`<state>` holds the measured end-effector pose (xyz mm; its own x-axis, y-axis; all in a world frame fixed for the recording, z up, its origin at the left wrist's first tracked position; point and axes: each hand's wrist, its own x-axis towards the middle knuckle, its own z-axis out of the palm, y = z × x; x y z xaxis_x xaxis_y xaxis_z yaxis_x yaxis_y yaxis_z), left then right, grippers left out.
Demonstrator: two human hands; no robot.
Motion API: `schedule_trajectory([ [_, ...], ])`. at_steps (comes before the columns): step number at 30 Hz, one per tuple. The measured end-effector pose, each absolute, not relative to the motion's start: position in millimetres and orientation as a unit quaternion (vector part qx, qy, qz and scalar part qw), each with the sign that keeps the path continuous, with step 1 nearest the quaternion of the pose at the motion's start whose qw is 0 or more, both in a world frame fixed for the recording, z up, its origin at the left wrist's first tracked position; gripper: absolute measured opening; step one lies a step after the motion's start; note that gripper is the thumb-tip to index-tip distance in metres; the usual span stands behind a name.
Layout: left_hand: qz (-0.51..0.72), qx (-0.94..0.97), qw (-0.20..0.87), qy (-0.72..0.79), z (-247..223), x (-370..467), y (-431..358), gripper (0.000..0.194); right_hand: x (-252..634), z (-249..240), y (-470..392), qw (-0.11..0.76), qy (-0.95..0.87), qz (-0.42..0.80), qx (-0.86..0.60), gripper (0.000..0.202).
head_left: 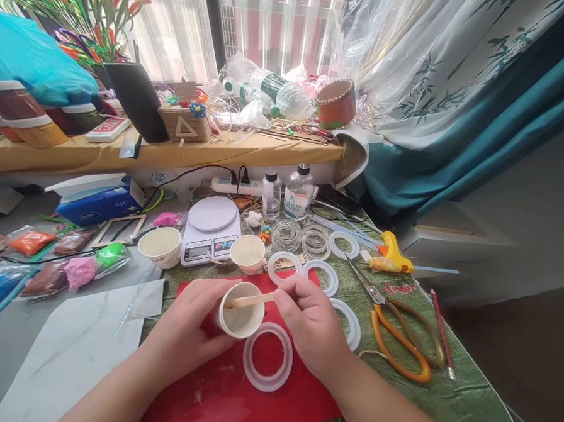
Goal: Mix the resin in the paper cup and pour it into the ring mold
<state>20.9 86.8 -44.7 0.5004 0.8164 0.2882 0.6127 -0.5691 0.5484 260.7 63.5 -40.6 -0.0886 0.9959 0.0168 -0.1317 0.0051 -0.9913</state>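
Close Work in Close Quarters

On a red sheet (215, 396), a translucent ring mold (266, 385) lies just to the near right of a white paper cup (244, 322) grasped around its side by the left hand (195, 320). The right hand (311, 323) pinches a flat wooden stick (251, 301), whose long axis runs leftward over the rim and into the cup. Beyond stands a digital scale (212, 217).

Covered and clipped

The right hand (311, 319) hides one end of the wooden stick (251, 301) and part of a silicone ring mould (353, 325). The left hand (194, 316) covers one side of the paper cup (241, 319). The bottom edge crops the red sheet (216, 393), the left edge the turquoise bag (30, 50). The reading on the digital scale (211, 232) is illegible.
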Motion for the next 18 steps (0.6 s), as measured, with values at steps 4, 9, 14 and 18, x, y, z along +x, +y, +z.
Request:
schedule_trajectory([
  [4, 0.257, 0.840, 0.205, 0.431, -43.5, 21.6, 87.6, 0.057, 264.6, -36.8, 62.7, 0.563, -0.488, 0.514, -0.426, 0.024],
  [9, 0.248, 0.834, 0.213, 0.444, -44.1, 21.8, 87.8, 0.059, 268.8, -33.1, 60.3, 0.578, -0.509, 0.481, -0.418, 0.022],
  [14, 0.250, 0.835, 0.217, 0.440, -44.3, 21.3, 88.1, 0.056, 269.7, -32.8, 61.0, 0.550, -0.582, 0.409, -0.438, 0.022],
  [18, 0.256, 0.845, 0.207, 0.422, -44.8, 20.8, 88.3, 0.057, 267.9, -32.7, 64.7, 0.465, -0.719, 0.265, -0.442, 0.025],
])
